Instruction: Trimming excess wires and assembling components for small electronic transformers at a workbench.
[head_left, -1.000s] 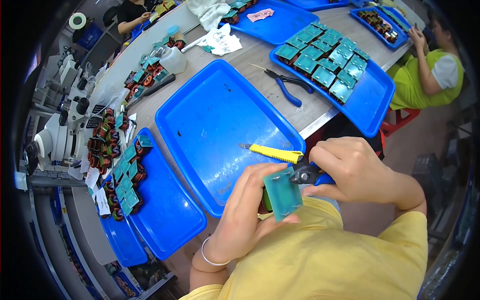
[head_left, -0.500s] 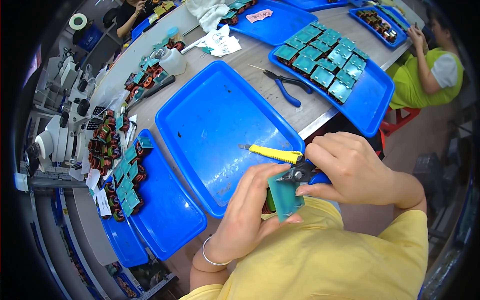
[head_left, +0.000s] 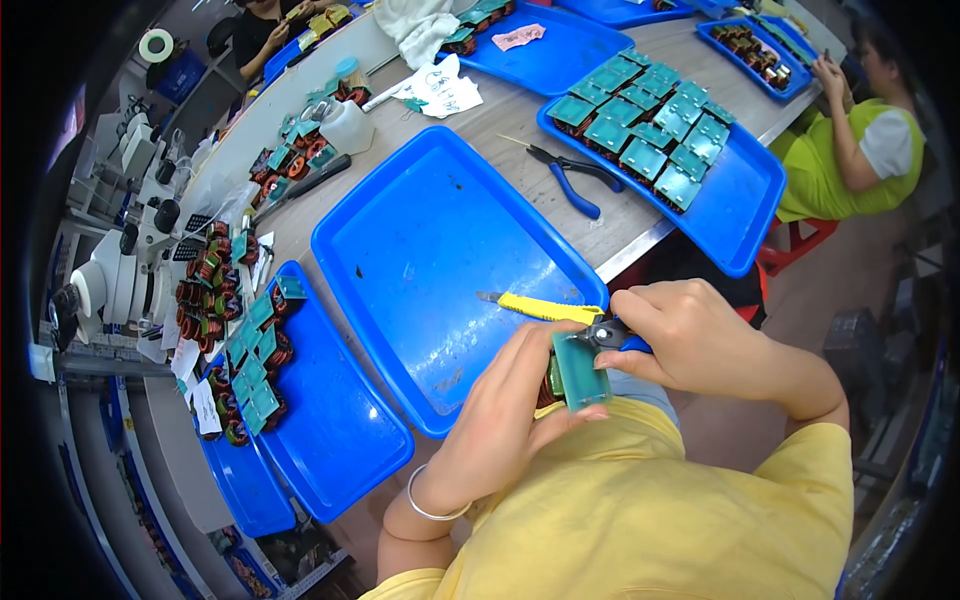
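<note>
My left hand (head_left: 497, 420) is closed round a small green circuit board (head_left: 582, 376) with a wire-wound coil (head_left: 550, 382) on its underside. In my right hand (head_left: 690, 333) is a pair of blue-handled side cutters (head_left: 607, 334), their jaws against the upper edge of the board. Whether a lead sits between the jaws is too small to tell. Just beyond my hands, a yellow utility knife (head_left: 545, 306) lies in the blue tray (head_left: 380, 370) with its blade out.
Rows of green boards (head_left: 645, 125) fill part of a tray at the right; long-nose pliers (head_left: 572, 182) lie beside it. More boards with coils (head_left: 255, 365) sit in a left tray. A white bottle (head_left: 347, 127) stands behind. A co-worker (head_left: 850, 140) sits at far right.
My right hand has shifted slightly left, its fingers closer round the cutters. The board is turned a little and held somewhat higher at its lower end.
</note>
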